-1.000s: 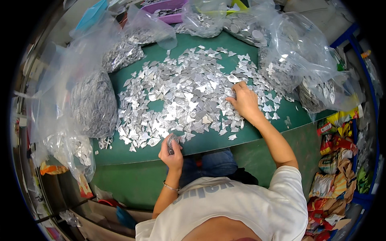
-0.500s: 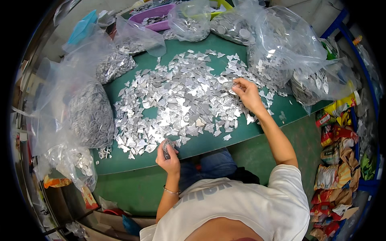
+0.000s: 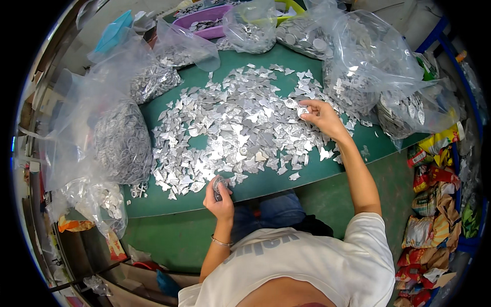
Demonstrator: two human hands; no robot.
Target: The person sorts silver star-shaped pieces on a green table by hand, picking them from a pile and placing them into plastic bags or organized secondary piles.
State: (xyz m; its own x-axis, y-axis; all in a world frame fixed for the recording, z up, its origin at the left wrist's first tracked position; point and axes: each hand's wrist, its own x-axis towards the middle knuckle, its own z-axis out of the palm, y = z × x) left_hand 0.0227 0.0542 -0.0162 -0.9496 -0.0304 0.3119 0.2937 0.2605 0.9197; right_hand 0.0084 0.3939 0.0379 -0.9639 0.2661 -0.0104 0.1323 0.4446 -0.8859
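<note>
A wide heap of small silver metal scraps (image 3: 235,133) lies spread over the green table (image 3: 266,184). My left hand (image 3: 219,197) is at the table's near edge, closed around a small stack of round silver pieces (image 3: 220,183). My right hand (image 3: 319,116) reaches out over the right side of the heap, its fingertips pinching a small round silver piece (image 3: 303,110). My lap in blue jeans shows below the table edge.
Clear plastic bags of silver parts ring the table: a large one at the left (image 3: 120,140), others at the back (image 3: 250,25) and right (image 3: 368,66). A purple tray (image 3: 204,20) stands at the back. Colourful snack packets (image 3: 434,204) pile on the floor at right.
My right hand has shifted a little farther and to the right over the heap and now pinches a round piece. My left hand stays at the near edge with its stack.
</note>
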